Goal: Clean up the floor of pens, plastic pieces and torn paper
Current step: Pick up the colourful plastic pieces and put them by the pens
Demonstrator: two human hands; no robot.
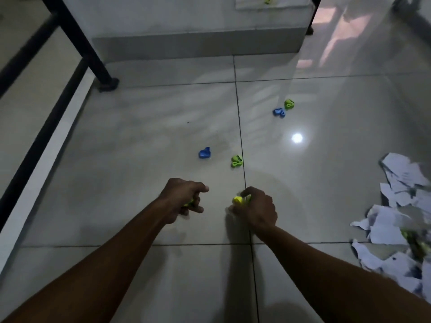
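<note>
My left hand is curled round a small green plastic piece, mostly hidden in the fingers. My right hand grips a yellow plastic piece low over the tiled floor. Just beyond the hands lie a blue plastic piece and a green plastic piece. Farther off, to the right, a second blue piece touches a second green piece. Torn paper is heaped at the right edge.
A black metal table leg stands at the upper left on a foot. A grey step or plinth runs across the far side. A black and white strip borders the floor on the left.
</note>
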